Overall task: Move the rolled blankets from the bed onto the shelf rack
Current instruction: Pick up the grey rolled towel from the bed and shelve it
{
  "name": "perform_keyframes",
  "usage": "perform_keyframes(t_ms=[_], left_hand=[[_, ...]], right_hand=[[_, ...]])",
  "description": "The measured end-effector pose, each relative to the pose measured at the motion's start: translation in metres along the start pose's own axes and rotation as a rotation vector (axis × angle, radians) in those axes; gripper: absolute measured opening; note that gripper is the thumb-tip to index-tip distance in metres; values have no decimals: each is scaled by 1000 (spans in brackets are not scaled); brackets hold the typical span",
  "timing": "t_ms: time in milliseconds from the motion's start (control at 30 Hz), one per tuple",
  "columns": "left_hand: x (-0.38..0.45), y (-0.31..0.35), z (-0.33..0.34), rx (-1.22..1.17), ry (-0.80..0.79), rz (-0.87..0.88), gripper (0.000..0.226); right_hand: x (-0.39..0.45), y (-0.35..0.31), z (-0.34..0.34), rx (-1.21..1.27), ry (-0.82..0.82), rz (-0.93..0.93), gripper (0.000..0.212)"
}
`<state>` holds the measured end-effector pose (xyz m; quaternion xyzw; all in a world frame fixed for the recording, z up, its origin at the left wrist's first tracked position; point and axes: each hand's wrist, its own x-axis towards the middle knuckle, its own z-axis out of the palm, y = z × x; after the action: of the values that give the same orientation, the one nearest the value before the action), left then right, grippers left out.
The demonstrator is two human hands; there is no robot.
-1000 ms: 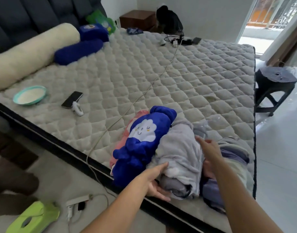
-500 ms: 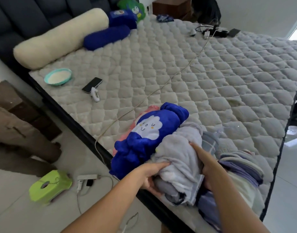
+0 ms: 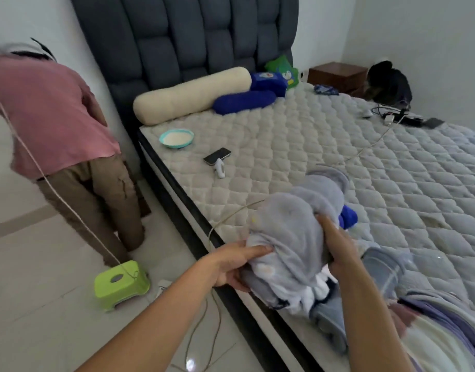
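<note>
A rolled light-grey fleece blanket (image 3: 292, 226) is lifted off the near edge of the bed (image 3: 338, 157). My left hand (image 3: 231, 264) grips its lower left end and my right hand (image 3: 335, 245) clasps its right side. Behind it only a corner of the blue rolled blanket (image 3: 348, 216) shows. More rolled blankets, pale blue (image 3: 384, 267) and purple-striped (image 3: 443, 318), lie on the mattress at the lower right. The shelf rack is out of view.
A person in a pink shirt (image 3: 51, 116) bends over left of the bed. A green stool (image 3: 121, 284) and cables lie on the floor. On the mattress are a bowl (image 3: 176, 137), a phone (image 3: 216, 156), a cream bolster (image 3: 190, 95) and a charger cable (image 3: 365, 149).
Both hands closed on the grey blanket and raised it off the mattress, hiding most of the blue one. The view swung left, bringing the headboard and the bending person into sight.
</note>
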<state>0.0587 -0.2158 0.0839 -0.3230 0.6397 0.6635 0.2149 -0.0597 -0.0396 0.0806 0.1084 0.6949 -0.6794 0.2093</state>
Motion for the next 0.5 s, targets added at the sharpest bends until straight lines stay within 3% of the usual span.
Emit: perform_keyframes(t_ms=[67, 167, 267, 367, 500], left_hand=[[-31, -19, -40, -84, 90, 68, 52], [-83, -61, -99, -279, 197, 166, 40], [-138, -116, -152, -509, 295, 296, 35], [-191, -177, -203, -653, 452, 350, 63], [-260, -260, -260, -797, 659, 417, 79]], right_hand=[[-27, -6, 48, -17, -76, -92, 41], [-79, -7, 124, -73, -314, -175, 14], [-135, 4, 204, -137, -608, -257, 19], [-195, 24, 286, -221, -845, -374, 33], [-284, 59, 381, -314, -1098, -496, 42]])
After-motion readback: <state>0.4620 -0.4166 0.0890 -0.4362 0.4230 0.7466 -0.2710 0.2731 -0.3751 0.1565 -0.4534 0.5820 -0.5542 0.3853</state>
